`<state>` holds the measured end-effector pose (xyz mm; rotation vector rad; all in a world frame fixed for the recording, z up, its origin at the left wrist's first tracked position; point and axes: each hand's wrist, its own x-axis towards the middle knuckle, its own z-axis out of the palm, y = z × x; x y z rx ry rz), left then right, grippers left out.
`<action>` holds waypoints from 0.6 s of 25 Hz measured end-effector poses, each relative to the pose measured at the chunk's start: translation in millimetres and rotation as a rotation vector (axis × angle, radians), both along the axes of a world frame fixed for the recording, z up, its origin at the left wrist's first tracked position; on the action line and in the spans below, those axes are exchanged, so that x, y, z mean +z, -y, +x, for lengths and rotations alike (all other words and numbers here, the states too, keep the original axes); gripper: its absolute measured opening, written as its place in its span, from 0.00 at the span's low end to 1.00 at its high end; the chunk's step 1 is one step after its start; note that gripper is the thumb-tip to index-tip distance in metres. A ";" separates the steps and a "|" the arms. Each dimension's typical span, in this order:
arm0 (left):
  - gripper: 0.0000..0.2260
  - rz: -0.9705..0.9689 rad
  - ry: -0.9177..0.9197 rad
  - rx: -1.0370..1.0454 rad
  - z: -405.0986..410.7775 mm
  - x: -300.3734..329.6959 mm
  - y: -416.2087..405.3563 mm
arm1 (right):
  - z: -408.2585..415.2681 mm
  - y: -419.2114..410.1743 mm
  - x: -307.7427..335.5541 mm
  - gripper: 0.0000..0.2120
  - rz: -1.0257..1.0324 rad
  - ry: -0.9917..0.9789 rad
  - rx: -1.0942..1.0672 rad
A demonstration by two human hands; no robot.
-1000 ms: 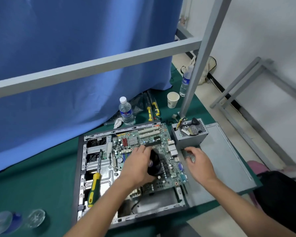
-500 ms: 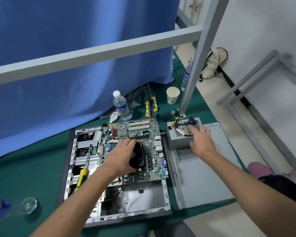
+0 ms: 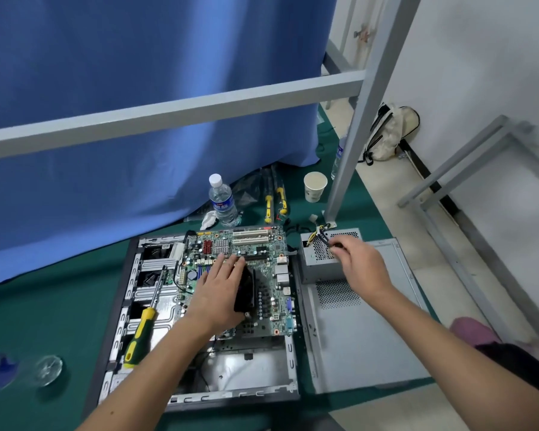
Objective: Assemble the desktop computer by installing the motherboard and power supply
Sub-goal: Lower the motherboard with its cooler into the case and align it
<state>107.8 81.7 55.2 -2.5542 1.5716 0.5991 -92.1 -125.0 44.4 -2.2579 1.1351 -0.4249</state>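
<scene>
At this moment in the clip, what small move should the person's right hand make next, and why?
Probably lift the black cable bundle clear of the grey metal power supply box. The right hand pinches those cables at the box's perforated top, the box sits outside the open computer case on the grey side panel, and the left hand rests on the green motherboard.

Water bottle (image 3: 223, 200) upright beside paper cup (image 3: 315, 186); backpack (image 3: 386, 132) against wall; blue curtain (image 3: 137, 88) behind.
</scene>
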 end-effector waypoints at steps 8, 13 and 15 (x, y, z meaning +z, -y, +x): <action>0.29 -0.446 -0.894 0.408 -82.9 43.2 17.7 | -7.4 -45.0 53.4 0.07 0.680 0.677 -0.186; 0.07 -0.576 -1.256 0.674 -97.5 53.6 30.0 | -12.6 -58.9 47.2 0.06 0.728 0.622 -0.273; 0.08 -0.602 -1.285 0.749 -91.6 53.6 28.6 | -18.0 -64.3 42.9 0.05 0.706 0.476 -0.221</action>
